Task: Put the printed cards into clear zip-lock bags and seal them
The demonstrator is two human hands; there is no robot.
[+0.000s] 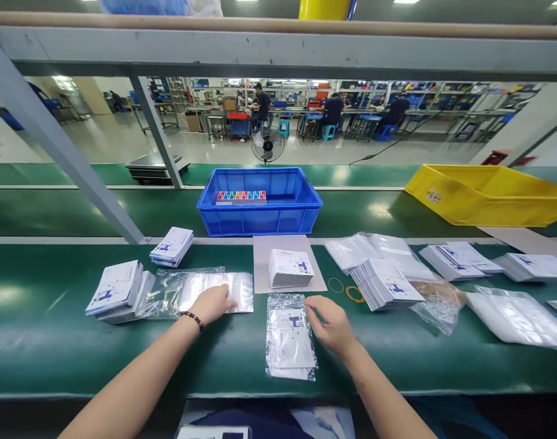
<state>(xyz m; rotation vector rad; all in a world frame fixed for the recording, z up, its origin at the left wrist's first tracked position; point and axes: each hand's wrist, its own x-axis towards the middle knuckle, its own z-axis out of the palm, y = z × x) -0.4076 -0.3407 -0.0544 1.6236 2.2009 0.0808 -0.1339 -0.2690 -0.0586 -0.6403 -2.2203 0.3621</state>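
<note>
My left hand [213, 305], with a beaded bracelet at the wrist, rests its bent, closed fingers on a pile of clear zip bags [242, 291], pinching at the top one. My right hand [328, 322] has thumb and forefinger together at the upper right edge of a bagged booklet [291, 341]. That clear bag lies flat on the green mat and holds white printed booklets with a blue logo. Just beyond, between my hands, a stack of the same booklets [290, 268] sits on a sheet of grey card [262, 268].
A blue crate [260, 221] with small coloured boxes stands ahead, a yellow crate [489, 195] at far right. Booklet stacks lie left [116, 286] and right [386, 285]. Rubber bands [354, 294] lie near my right hand. A metal frame post [77, 146] slants down at left.
</note>
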